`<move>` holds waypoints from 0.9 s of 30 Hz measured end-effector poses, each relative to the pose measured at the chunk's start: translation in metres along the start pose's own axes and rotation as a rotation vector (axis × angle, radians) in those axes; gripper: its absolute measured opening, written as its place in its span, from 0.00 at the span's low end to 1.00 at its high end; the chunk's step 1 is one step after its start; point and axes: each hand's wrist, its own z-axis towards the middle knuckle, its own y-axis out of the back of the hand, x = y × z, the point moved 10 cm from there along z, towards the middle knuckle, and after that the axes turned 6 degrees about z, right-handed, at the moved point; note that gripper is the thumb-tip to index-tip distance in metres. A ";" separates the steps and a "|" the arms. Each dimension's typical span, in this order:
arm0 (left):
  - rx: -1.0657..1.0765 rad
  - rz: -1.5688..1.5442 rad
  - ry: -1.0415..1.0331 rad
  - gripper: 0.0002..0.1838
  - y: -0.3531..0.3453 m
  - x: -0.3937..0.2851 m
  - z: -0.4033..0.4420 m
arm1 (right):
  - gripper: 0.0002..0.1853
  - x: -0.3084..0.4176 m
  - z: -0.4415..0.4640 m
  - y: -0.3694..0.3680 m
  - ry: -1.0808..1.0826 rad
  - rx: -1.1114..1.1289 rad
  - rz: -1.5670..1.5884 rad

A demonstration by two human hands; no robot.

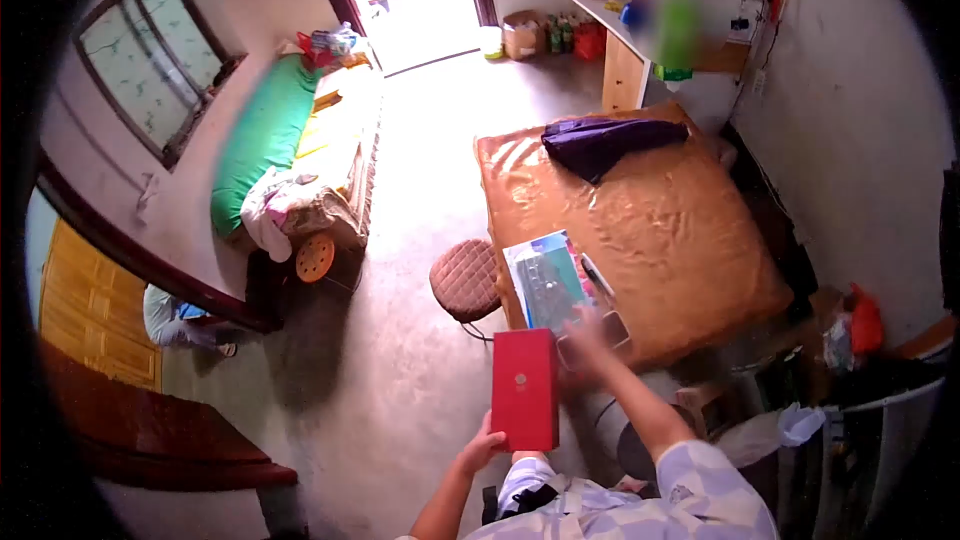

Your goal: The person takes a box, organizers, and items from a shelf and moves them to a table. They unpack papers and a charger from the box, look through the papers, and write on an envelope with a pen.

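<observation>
A red box with a small pale mark on its lid is held in front of my body. My left hand grips it at its lower left corner, thumb on the top. My right hand is smeared by motion over the near corner of the table, and its fingers cannot be made out. Beside that hand lies a dark rectangular case or tray, partly covered by it. Just beyond are papers or booklets under a clear sleeve, and a pen-like object.
A brown-covered table fills the right, with dark purple cloth at its far end. A padded stool stands at its left edge. A couch with a green cover lines the left wall. Another person is partly visible at left.
</observation>
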 end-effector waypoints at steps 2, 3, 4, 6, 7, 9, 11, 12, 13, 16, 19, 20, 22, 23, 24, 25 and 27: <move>-0.057 0.061 -0.013 0.47 0.040 -0.027 0.008 | 0.29 0.016 0.031 -0.012 -0.043 0.019 -0.217; -0.050 0.066 0.006 0.45 0.049 -0.040 0.010 | 0.32 0.005 0.039 -0.021 -0.163 0.038 -0.259; -0.056 0.046 0.005 0.45 0.061 -0.048 0.017 | 0.34 -0.007 0.047 -0.030 -0.279 0.054 -0.299; -0.076 0.007 -0.006 0.44 0.083 -0.059 0.031 | 0.38 -0.020 0.060 -0.042 -0.414 0.078 -0.376; -0.059 -0.021 -0.017 0.43 0.088 -0.064 0.040 | 0.39 -0.024 0.063 -0.046 -0.439 0.086 -0.415; -0.029 -0.072 -0.031 0.43 0.091 -0.070 0.058 | 0.42 -0.036 0.062 -0.049 -0.495 0.107 -0.485; -0.056 -0.115 -0.068 0.42 0.083 -0.083 0.075 | 0.34 -0.051 0.066 -0.054 -0.566 0.170 -0.259; -0.068 -0.137 -0.083 0.42 0.077 -0.088 0.084 | 0.30 -0.060 0.063 -0.060 -0.615 0.239 -0.100; -0.058 -0.164 -0.101 0.42 0.070 -0.094 0.093 | 0.21 -0.075 0.065 -0.064 -0.625 0.200 -0.016; -0.036 -0.202 -0.143 0.42 0.052 -0.108 0.127 | 0.17 -0.068 0.075 -0.047 -0.555 0.154 0.360; -0.070 -0.199 -0.172 0.40 0.046 -0.112 0.160 | 0.11 -0.047 0.063 0.007 -0.588 -0.036 0.593; -0.069 -0.179 -0.164 0.39 0.040 -0.116 0.169 | 0.10 -0.046 0.055 0.019 -0.678 -0.074 0.718; -0.068 -0.145 -0.166 0.37 0.028 -0.127 0.186 | 0.07 -0.058 0.044 0.040 -0.683 -0.158 0.710; -0.092 -0.057 -0.141 0.37 0.031 -0.121 0.197 | 0.06 -0.063 0.039 0.047 -0.694 -0.221 0.763; -0.127 -0.049 -0.120 0.36 0.029 -0.120 0.206 | 0.06 -0.068 0.037 0.053 -0.704 -0.280 0.817; -0.164 -0.041 -0.097 0.35 0.025 -0.119 0.214 | 0.05 -0.074 0.035 0.050 -0.744 -0.288 0.924; -0.254 -0.007 -0.126 0.33 0.017 -0.119 0.229 | 0.05 -0.085 0.028 0.040 -0.832 -0.305 1.144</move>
